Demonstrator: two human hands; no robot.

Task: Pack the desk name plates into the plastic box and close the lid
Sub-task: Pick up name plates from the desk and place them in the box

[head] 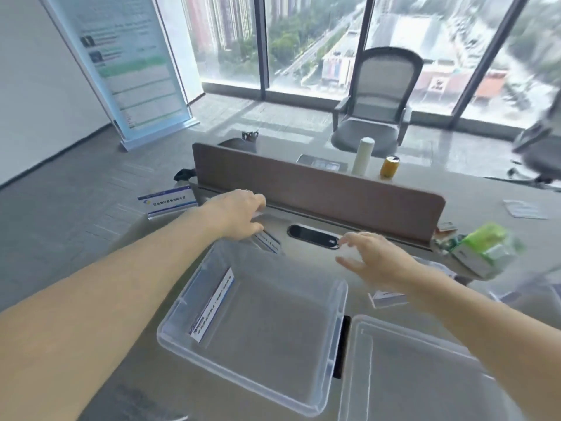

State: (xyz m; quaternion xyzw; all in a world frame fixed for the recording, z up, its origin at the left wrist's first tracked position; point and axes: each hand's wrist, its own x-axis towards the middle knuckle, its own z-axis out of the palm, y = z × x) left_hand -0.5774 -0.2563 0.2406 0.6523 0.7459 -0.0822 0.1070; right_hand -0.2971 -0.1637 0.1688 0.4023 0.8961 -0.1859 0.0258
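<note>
name plate [168, 202] Chinese print blurred, banner [127, 62] text unreadable

Brown desk partition panel [318, 189] across far side of beige desk [473, 189]. White upright cylinder [362, 156] and yellow drink can [389, 167] just beyond panel, side by side. Grey mesh office chair [376, 98] farther back, near floor-to-ceiling windows [303, 41]. Green tissue pack [482, 250] at right. Standing banner [127, 65] far left. Black oval cable grommet [312, 235] near panel.

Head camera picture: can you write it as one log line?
left hand: reaching name plate | right hand: open, empty | plastic box: one plate inside | lid: off
</note>
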